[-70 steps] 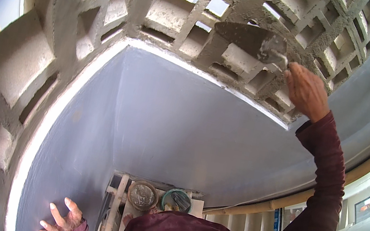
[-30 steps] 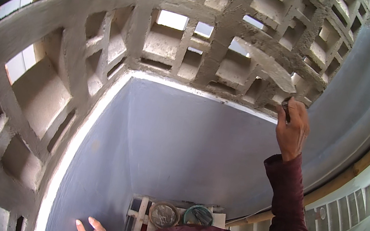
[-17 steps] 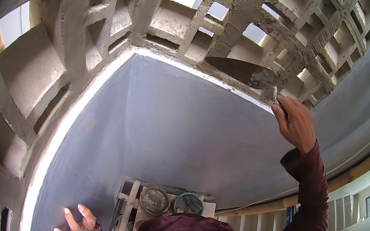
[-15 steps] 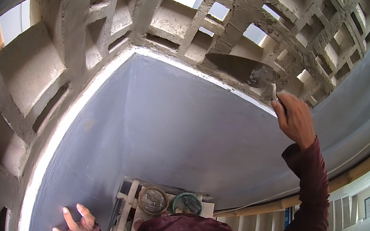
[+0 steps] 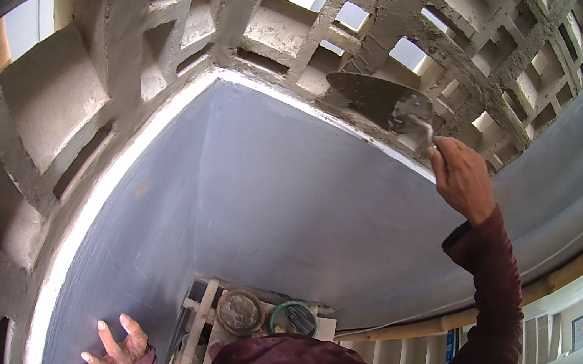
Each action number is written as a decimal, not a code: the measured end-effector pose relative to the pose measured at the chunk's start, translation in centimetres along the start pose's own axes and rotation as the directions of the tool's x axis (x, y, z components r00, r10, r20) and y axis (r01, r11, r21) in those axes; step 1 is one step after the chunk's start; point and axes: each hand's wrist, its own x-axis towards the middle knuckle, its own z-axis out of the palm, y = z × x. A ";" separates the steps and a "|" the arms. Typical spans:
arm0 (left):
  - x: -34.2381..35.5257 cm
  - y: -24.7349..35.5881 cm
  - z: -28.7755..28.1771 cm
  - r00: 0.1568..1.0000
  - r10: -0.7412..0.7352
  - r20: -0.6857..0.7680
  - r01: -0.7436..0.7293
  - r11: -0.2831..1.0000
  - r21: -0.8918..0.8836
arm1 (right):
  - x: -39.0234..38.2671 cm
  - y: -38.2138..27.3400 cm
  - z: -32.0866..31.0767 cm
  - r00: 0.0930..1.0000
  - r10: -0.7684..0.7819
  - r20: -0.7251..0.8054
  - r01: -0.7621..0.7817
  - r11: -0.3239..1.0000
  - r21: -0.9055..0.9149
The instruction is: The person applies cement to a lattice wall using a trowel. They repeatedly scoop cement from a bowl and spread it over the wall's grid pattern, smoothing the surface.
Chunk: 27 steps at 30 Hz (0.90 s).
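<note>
My right hand [image 5: 462,179] is closed round the handle of a pointing trowel [image 5: 369,96]. The trowel's long, dark blade points left and lies against the rough mortar at the bottom of the openwork block wall [image 5: 288,25]. Grey mortar clings to the blade near the handle. Just under the blade runs the white edge [image 5: 333,121] above the grey-blue painted wall [image 5: 289,197]. Low on the left, my left hand [image 5: 117,350] has its fingers spread and holds nothing. It is close to the painted wall on that side; whether it touches is unclear.
Below me, a bucket of grey mortar [image 5: 240,312] and a green-rimmed bucket [image 5: 294,319] with tools in it stand on a plank platform. A pale pole [image 5: 199,329] lies beside them. A bamboo pole [image 5: 447,318] runs along the right. More openwork blocks [image 5: 48,100] rise at left.
The trowel blade has tilted a little, showing more of its mortar-covered face. My right hand has shifted slightly upward. My left hand remains spread in nearly the same place.
</note>
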 end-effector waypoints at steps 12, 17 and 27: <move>0.1 0.1 0.1 1.000 -0.003 -0.015 0.003 1.000 -0.008 | 2.2 1.9 -4.2 0.976 -0.039 -0.213 0.022 0.997 -0.079; -1.9 -0.2 -1.2 0.979 -0.092 0.183 0.075 0.992 0.098 | 3.3 3.0 -3.8 0.999 0.044 0.010 -0.042 0.991 -0.123; -1.7 0.0 -1.1 0.976 -0.123 0.179 0.111 0.991 0.076 | 6.6 5.6 -11.3 0.993 0.052 -0.108 -0.053 0.999 -0.005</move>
